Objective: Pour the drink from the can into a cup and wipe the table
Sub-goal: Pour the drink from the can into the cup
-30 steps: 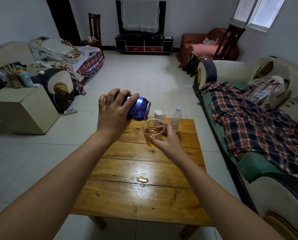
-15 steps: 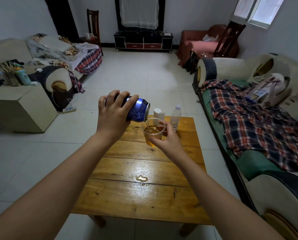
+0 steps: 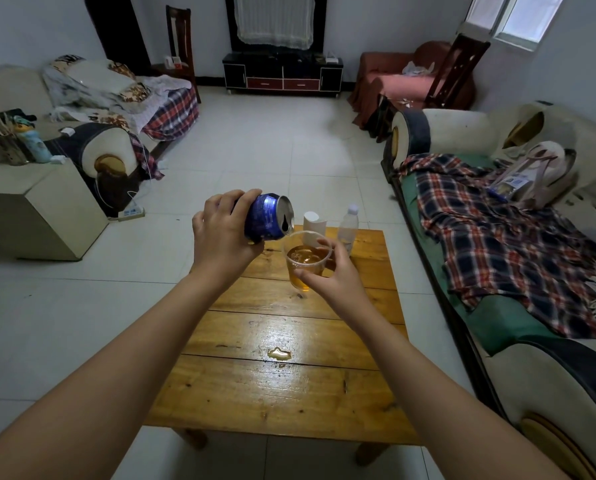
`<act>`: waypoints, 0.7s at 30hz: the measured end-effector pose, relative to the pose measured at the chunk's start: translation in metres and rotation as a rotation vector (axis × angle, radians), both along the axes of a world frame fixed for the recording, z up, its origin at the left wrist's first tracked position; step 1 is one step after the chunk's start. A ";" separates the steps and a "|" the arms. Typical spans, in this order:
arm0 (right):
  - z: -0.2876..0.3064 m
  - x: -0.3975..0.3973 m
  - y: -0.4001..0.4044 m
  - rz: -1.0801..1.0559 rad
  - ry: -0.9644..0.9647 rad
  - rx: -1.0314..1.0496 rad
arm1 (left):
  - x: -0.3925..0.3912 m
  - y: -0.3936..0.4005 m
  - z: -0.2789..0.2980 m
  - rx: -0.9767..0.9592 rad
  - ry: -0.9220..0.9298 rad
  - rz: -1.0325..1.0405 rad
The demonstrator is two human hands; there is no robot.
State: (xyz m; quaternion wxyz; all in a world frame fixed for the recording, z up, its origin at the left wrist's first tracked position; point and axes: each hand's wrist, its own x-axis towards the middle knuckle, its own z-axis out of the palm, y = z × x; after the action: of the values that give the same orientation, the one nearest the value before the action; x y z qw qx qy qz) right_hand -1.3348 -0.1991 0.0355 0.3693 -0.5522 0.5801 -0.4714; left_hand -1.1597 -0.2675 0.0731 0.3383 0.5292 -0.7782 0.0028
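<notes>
- Tiled living-room floor stretches away, with sofas down the left and right sides and a dark TV cabinet [image 3: 282,77] against the far wall.
- Far left, a pale side cabinet [image 3: 29,209] carries a holder of sticks and a small bottle.
- Centre, a glossy wooden table [image 3: 289,386] runs from near to far; both bare forearms reach out above it.
- Left of centre, the left hand [image 3: 225,237] wraps its fingers around a blue can [image 3: 267,216], gripping it firmly. It is tipped on its side, opening facing right and down, lip just above the cup rim.
- Just right of it, the right hand [image 3: 331,275] holds a clear plastic cup [image 3: 305,261] between thumb and curled fingers, raised above the table. Amber drink fills it roughly past halfway — level hard to judge exactly.
- Behind the cup, at the table's far edge, stand a white cylindrical container [image 3: 313,225] and a small clear water bottle [image 3: 348,225].
- Nearer the viewer, mid-table, lies a small amber puddle [image 3: 279,354], apparently what the wiping is for.
- Judgement: pouring is under way. To do it well, keep the can's lip over the cup's centre, tilt gradually, hold the cup steady and level, and ease the can upright before the drink nears the rim.
- No cloth is visible on the table.
</notes>
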 end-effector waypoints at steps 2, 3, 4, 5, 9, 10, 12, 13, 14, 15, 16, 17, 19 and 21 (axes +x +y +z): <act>0.000 0.000 0.001 0.002 -0.009 0.002 | -0.001 -0.001 -0.003 0.043 0.052 0.005; 0.000 0.000 0.001 0.002 -0.013 0.005 | -0.001 -0.001 -0.004 0.067 0.080 0.009; -0.001 0.000 0.001 0.001 -0.014 0.007 | -0.002 -0.001 -0.005 0.094 0.114 0.015; -0.001 0.000 0.001 -0.002 -0.016 0.009 | -0.003 -0.001 -0.006 0.122 0.157 0.021; -0.003 -0.001 0.001 -0.034 -0.026 0.008 | -0.004 -0.005 -0.016 0.274 0.363 0.010; -0.004 -0.002 0.001 -0.041 -0.034 0.007 | -0.003 -0.007 -0.021 0.315 0.425 0.000; -0.006 -0.003 0.001 -0.052 -0.052 0.009 | -0.002 -0.007 -0.028 0.393 0.567 -0.027; -0.007 -0.004 0.000 -0.058 -0.057 0.011 | -0.001 -0.007 -0.030 0.430 0.633 -0.038; -0.009 -0.004 0.000 -0.062 -0.060 0.014 | -0.001 -0.006 -0.033 0.462 0.684 -0.043; -0.010 -0.005 0.000 -0.065 -0.065 0.017 | -0.001 -0.005 -0.034 0.484 0.721 -0.045; -0.012 -0.006 0.000 -0.068 -0.070 0.019 | -0.001 -0.004 -0.036 0.505 0.749 -0.045; -0.014 -0.007 0.000 -0.072 -0.072 0.023 | -0.002 -0.002 -0.037 0.525 0.780 -0.046; -0.018 -0.008 0.000 -0.082 -0.066 0.033 | -0.002 0.000 -0.041 0.577 0.842 -0.048; -0.023 -0.009 -0.001 -0.093 -0.061 0.043 | -0.001 0.002 -0.047 0.619 0.873 -0.042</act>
State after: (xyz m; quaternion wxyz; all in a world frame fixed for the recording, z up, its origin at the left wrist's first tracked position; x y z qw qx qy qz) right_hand -1.3437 -0.2004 0.0128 0.3762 -0.5018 0.6037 -0.4922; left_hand -1.1606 -0.2654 0.0264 0.4586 0.5406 -0.5398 -0.4540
